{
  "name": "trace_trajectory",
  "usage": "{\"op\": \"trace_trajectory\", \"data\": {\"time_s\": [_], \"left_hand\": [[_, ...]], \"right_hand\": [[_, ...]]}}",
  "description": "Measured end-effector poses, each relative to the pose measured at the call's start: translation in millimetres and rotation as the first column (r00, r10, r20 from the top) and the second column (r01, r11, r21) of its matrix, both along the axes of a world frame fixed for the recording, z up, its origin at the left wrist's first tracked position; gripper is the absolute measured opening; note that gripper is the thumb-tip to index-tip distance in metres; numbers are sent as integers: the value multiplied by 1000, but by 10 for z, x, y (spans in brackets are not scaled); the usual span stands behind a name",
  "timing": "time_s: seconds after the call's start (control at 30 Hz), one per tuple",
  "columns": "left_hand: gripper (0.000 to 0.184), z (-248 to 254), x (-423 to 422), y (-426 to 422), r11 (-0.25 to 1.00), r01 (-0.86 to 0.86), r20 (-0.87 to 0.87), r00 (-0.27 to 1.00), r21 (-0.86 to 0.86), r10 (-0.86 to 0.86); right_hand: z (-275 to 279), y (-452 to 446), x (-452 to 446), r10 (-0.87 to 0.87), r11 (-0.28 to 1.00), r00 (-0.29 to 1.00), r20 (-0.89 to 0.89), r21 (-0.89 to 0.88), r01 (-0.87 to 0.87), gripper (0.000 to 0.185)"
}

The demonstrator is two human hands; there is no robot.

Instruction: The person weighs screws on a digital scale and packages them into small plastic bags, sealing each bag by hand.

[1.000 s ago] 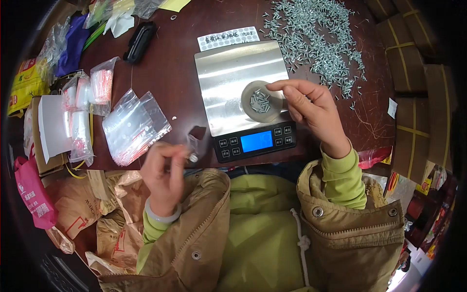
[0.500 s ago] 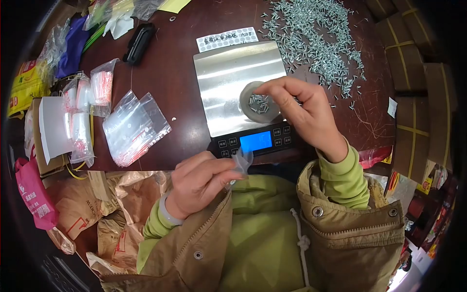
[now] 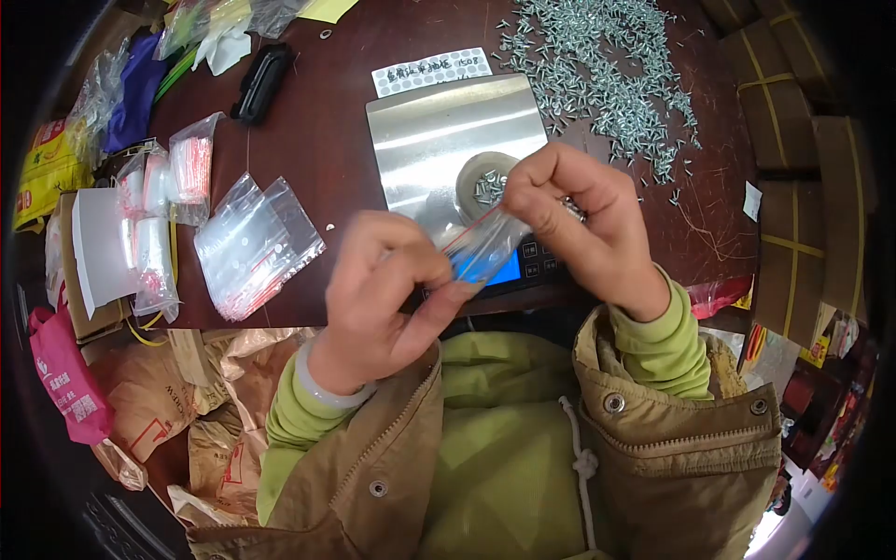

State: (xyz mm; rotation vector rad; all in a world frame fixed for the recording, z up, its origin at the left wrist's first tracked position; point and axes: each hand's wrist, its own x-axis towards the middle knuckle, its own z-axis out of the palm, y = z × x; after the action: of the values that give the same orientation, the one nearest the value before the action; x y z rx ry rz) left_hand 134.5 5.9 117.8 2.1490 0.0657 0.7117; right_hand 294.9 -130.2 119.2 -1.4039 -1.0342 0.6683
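Note:
A small clear zip-lock bag [image 3: 489, 250] with a red strip is stretched between my hands, above the front of the scale. My left hand [image 3: 387, 294] pinches one side of it. My right hand [image 3: 583, 224] is closed at the other side, thumb and forefinger at the bag's edge. Some shiny metal bits, apparently screws [image 3: 573, 209], show in its curled fingers. Behind the bag, a round grey dish [image 3: 474, 208] holding several small screws sits on the digital scale's steel plate [image 3: 420, 140]. The scale's blue display [image 3: 504, 271] is partly hidden by the bag and hands.
A large heap of loose screws [image 3: 607, 75] covers the table's back right. A handwritten label sheet [image 3: 432, 71] lies behind the scale. Flat zip-lock bags [image 3: 257, 247], bundled bags [image 3: 191, 168] and a black object [image 3: 263, 84] lie left. Cardboard boxes [image 3: 791, 243] line the right side.
My left hand has risen with the bag toward the scale. My right hand has come away from the dish and now meets the bag, which is spread out between both hands.

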Motion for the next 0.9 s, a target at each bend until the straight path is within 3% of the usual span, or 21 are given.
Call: {"op": "trace_trajectory", "data": {"time_s": [0.1, 0.17, 0.2, 0.23, 0.27, 0.33, 0.37, 0.4, 0.47, 0.5, 0.53, 0.57, 0.63, 0.67, 0.77, 0.8, 0.9], "left_hand": [[22, 97, -97, 74, 979, -126, 153, 983, 162, 101], [24, 38, -317, 222, 970, -158, 74, 986, 187, 147], [24, 15, -404, 305, 964, -175, 35, 985, 201, 171], [20, 24, -438, 364, 958, -183, 5, 982, 221, 186], [17, 41, -460, 413, 952, -190, -26, 979, 241, 202], [11, 3, -531, 499, 947, -183, -114, 969, 263, 218], [11, -20, -565, 498, 947, -189, -130, 965, 259, 228], [10, -34, -601, 490, 946, -197, -144, 960, 256, 239], [9, -37, -626, 475, 945, -194, -135, 963, 263, 235], [10, -43, -660, 460, 958, -219, -175, 952, 184, 251], [11, -60, -714, 441, 963, -247, -215, 940, 106, 265], [11, -91, -745, 431, 960, -277, -255, 927, 29, 276], [10, -182, -743, 427, 958, -283, -168, 943, 51, 287], [10, -196, -765, 404, 954, -297, -171, 939, 36, 299], [12, -242, -748, 423, 958, -285, -128, 949, 46, 288], [12, -243, -753, 423, 957, -286, -130, 948, 45, 290], [12, -238, -719, 395, 959, -285, -135, 950, -5, 281]], "right_hand": [[-46, -105, 200, -76, 997, 872, -483, -59, 54, 19], [-168, -242, 491, 71, 994, 603, -795, 104, 20, 26], [-330, -318, 647, 90, 982, 437, -895, 152, 110, 28], [-513, -389, 766, 125, 961, 255, -959, 181, 207, 29], [-613, -440, 817, 83, 952, 234, -969, 147, 269, 28], [-505, -400, 724, -212, 943, 234, -949, -135, 304, 28], [-468, -379, 686, -353, 907, 230, -907, -272, 321, 29], [-499, -369, 684, -457, 879, 350, -818, -355, 318, 28], [-690, -418, 838, -406, 912, 677, -615, -322, 254, 28], [-749, -409, 929, -352, 924, 805, -477, -315, 217, 28], [-732, -342, 984, -386, 878, 907, -166, -367, 307, 23], [-770, -280, 1060, -375, 872, 922, 99, -300, 387, 21], [-838, -165, 1174, -333, 868, 736, 590, -113, 483, 17], [-828, -156, 1214, -308, 829, 718, 624, -194, 524, 18], [-733, -123, 1242, -196, 828, 287, 938, 2, 560, 22], [-710, -111, 1223, -230, 814, 319, 919, 2, 581, 24], [-545, -103, 1077, -250, 882, 620, 744, -89, 463, 26]]}}
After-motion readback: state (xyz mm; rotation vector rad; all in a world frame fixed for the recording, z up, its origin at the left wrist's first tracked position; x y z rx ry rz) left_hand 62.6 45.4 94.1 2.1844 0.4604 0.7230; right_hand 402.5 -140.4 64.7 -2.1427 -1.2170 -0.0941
